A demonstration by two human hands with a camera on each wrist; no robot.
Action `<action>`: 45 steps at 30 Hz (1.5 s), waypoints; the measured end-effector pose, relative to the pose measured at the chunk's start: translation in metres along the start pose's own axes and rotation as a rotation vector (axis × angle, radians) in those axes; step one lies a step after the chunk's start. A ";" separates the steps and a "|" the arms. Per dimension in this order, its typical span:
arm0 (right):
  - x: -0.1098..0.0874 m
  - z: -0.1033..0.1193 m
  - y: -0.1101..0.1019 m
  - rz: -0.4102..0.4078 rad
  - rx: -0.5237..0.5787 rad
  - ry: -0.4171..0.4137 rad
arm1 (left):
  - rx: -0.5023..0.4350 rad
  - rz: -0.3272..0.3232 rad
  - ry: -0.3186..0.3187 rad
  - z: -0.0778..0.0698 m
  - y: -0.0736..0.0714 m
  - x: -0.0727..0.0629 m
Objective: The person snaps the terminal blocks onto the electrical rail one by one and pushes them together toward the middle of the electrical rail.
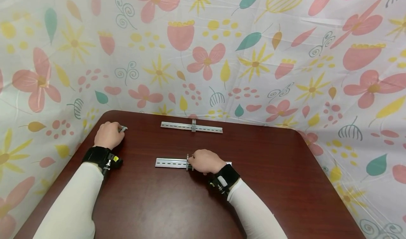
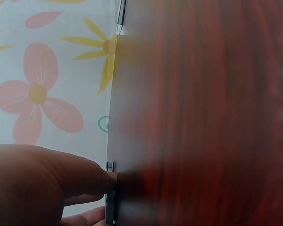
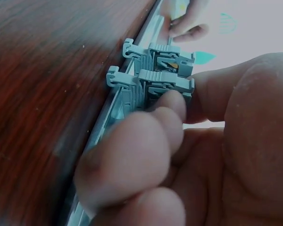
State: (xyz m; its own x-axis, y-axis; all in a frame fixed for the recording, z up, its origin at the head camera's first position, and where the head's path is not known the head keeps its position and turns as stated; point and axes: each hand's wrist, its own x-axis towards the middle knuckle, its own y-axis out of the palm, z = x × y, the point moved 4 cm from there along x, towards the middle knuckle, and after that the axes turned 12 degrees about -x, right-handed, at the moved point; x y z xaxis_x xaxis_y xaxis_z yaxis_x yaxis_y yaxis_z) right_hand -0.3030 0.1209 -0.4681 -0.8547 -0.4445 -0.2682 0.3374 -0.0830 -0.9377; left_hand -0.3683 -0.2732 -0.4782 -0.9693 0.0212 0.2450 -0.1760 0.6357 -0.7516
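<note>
At the table's far left, my left hand (image 1: 109,135) pinches a small grey rail clamp (image 1: 123,129). In the left wrist view the thumb presses against that clamp (image 2: 110,209) at the tabletop, and much of it is hidden. My right hand (image 1: 206,160) is over the nearer slotted metal DIN rail (image 1: 171,163). Two grey rail clamps sit side by side on this rail, a small gap between them. The right wrist view shows my thumb and fingers gripping the nearer clamp (image 3: 162,82), while the other clamp (image 3: 167,59) stands just beyond it. My hand covers part of the rail.
A second slotted rail (image 1: 174,126) lies near the table's back edge, with grey clamps (image 1: 194,125) close together at its middle. The dark red-brown table (image 1: 152,203) has a flower-printed curtain (image 1: 203,55) behind it and along both sides.
</note>
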 end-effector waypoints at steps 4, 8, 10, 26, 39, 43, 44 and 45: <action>0.000 -0.001 -0.001 -0.003 0.004 0.000 | 0.015 0.001 0.000 0.000 0.000 0.001; 0.000 -0.002 -0.003 -0.009 0.005 0.001 | 0.019 -0.003 -0.008 -0.003 0.000 0.000; -0.001 -0.002 -0.003 -0.013 0.005 0.003 | 0.019 0.001 -0.014 -0.003 0.000 0.000; -0.001 -0.002 -0.008 -0.031 0.042 0.012 | -0.023 0.053 -0.012 -0.015 0.007 0.001; -0.001 -0.003 -0.013 -0.132 0.052 0.008 | -0.101 0.051 0.123 -0.040 0.026 0.003; 0.000 -0.003 -0.014 -0.158 0.051 0.014 | -0.113 0.049 0.167 -0.051 0.032 0.002; 0.000 -0.002 -0.014 -0.162 0.049 0.014 | -0.113 0.049 0.180 -0.054 0.034 0.002; 0.000 -0.002 -0.014 -0.166 0.046 0.015 | -0.111 0.050 0.195 -0.057 0.035 0.001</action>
State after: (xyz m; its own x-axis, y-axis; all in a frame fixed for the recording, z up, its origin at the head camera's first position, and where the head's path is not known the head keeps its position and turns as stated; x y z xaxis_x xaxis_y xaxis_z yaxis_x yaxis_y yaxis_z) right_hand -0.3084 0.1241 -0.4552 -0.9059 -0.4080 -0.1138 0.2085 -0.1956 -0.9583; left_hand -0.3657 -0.2066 -0.4692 -0.9229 0.1966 0.3310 -0.0982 0.7110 -0.6963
